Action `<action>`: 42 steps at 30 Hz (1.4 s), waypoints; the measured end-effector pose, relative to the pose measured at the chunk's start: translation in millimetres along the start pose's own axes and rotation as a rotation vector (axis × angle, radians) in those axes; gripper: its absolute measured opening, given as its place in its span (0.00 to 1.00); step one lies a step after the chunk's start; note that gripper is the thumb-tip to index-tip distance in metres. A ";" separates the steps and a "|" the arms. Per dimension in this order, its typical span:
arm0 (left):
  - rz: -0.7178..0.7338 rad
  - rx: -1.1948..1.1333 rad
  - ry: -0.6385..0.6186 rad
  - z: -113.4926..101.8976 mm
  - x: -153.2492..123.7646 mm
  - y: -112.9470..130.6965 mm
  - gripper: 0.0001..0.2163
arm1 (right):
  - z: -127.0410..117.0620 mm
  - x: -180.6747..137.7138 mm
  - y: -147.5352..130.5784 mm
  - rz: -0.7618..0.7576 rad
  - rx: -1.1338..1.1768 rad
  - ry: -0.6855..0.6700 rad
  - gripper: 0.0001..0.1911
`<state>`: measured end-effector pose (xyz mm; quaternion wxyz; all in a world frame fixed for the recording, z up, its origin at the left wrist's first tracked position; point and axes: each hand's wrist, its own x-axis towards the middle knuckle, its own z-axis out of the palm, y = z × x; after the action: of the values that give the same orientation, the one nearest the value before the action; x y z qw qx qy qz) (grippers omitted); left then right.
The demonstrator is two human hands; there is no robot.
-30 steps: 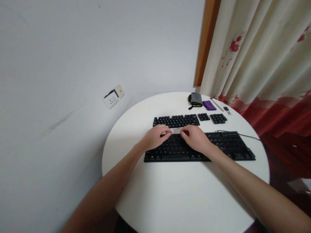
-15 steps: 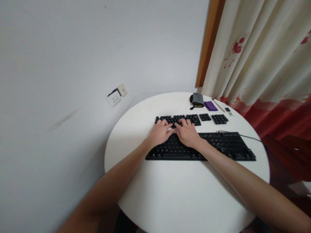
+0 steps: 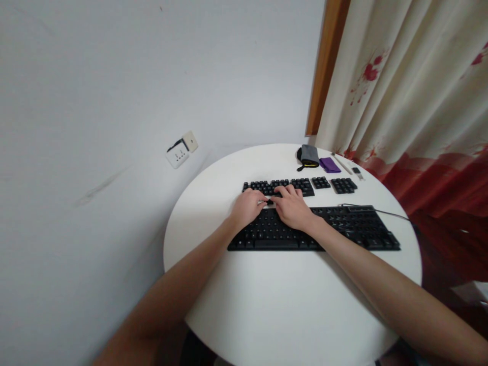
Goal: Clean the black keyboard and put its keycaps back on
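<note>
A small black keycap (image 3: 270, 202) is between the fingertips of my two hands, just above the far edge of a black keyboard (image 3: 274, 244). My left hand (image 3: 247, 207) pinches it between thumb and forefinger. From the other side my right hand (image 3: 293, 209) has a fingertip against it, while its other fingers curl over the loose keycaps (image 3: 280, 185) laid in rows behind the keyboard. The keyboard's left and middle part shows bare key positions with its bottom row still in place. My hands and right forearm hide part of it.
More keycaps stand in a small block (image 3: 321, 182) and a larger block (image 3: 343, 185) to the right. Behind lie a grey and black pouch (image 3: 309, 155), a purple cloth (image 3: 330, 164), and a thin light tool (image 3: 342, 163). A cable (image 3: 392, 215) runs off the round white table (image 3: 267, 295).
My hands have drawn slightly back from the keycap rows, and a black keycap now shows between their fingertips. The view has shifted very slightly.
</note>
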<state>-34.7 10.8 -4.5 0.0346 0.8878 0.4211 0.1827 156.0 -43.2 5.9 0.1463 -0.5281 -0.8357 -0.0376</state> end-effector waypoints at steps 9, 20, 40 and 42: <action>-0.056 -0.038 -0.003 -8.4 -0.1 1.3 0.05 | 2.0 3.7 -1.3 -0.091 0.090 0.012 0.15; -0.069 -0.148 0.053 -21.9 -9.7 2.3 0.03 | 1.2 0.3 -2.4 -0.101 0.171 -0.002 0.15; 0.091 -0.607 -0.228 -47.3 -23.7 6.5 0.06 | 0.5 0.7 -2.9 -0.059 0.136 -0.003 0.12; 0.114 -0.637 -0.298 -49.3 -25.2 8.8 0.06 | 0.5 0.8 -2.7 -0.056 0.135 -0.006 0.13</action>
<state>-60.3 -18.7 35.8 0.3607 0.8712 0.2832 0.1751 153.2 -43.6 5.9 0.1781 -0.4937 -0.8511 0.0165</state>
